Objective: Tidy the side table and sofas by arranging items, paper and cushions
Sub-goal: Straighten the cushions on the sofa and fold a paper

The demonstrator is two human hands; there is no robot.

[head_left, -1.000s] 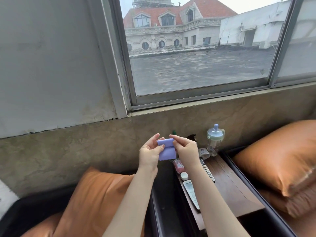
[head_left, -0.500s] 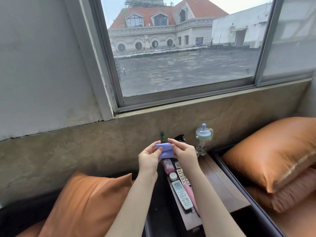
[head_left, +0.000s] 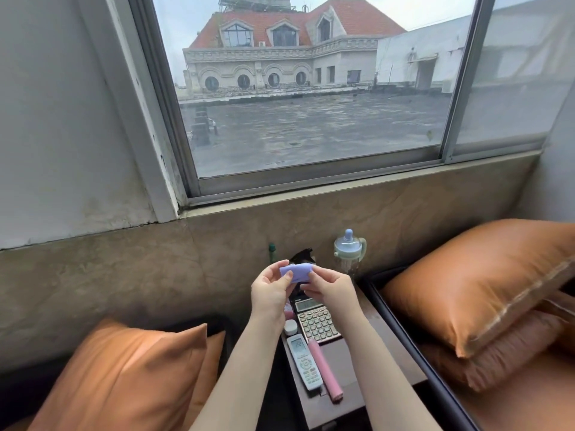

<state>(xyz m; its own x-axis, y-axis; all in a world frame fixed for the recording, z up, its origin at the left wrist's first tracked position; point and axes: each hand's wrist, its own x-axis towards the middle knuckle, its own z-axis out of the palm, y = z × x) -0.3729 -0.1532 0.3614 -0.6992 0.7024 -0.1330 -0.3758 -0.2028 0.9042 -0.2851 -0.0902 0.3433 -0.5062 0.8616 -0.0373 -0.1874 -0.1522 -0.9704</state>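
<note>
Both hands hold a small folded purple paper (head_left: pixel 295 272) above the far end of the dark wooden side table (head_left: pixel 373 359). My left hand (head_left: pixel 271 295) pinches its left edge with thumb and fingers. My right hand (head_left: pixel 329 287) pinches the right edge. On the table below lie a calculator (head_left: pixel 315 320), a white remote (head_left: pixel 304 362), a pink stick-shaped item (head_left: pixel 325 371) and a small white cap (head_left: pixel 291 327). Orange cushions sit on the sofas: one at the lower left (head_left: pixel 124 374), a stacked pair at the right (head_left: pixel 485 281).
A baby sippy bottle (head_left: pixel 349 251) stands at the table's far right by the wall. A small green bottle (head_left: pixel 272 250) and a dark object (head_left: pixel 302 256) sit behind my hands. A window ledge (head_left: pixel 357 185) runs above the beige wall.
The paper has been folded smaller between my hands, which stay close over the table's far end. The view has shifted, so the calculator now shows in full.
</note>
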